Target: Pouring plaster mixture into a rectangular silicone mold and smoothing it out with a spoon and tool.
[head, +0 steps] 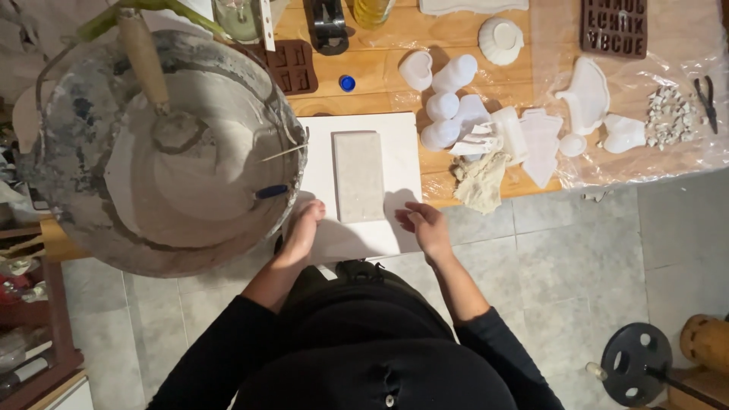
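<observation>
A white board (380, 144) lies at the table's front edge, and a pale rectangular mould filled with grey-white mix (358, 175) rests on it. My left hand (305, 226) grips the board's near left edge, just beside the bucket. My right hand (425, 225) sits at the board's near right corner, fingers curled and touching its edge. A big, plaster-crusted bucket (91, 114) holding white mix stands at the left, with a wooden-handled tool (146, 57) stuck in it.
Several white silicone moulds (456, 106) and a crumpled rag (480, 182) lie right of the board on clear plastic sheet. Brown letter moulds (613, 26), a blue cap (347, 83), white chips (668, 114) and pliers (707, 99) sit farther back. A weight plate (634, 363) rests on the tiled floor.
</observation>
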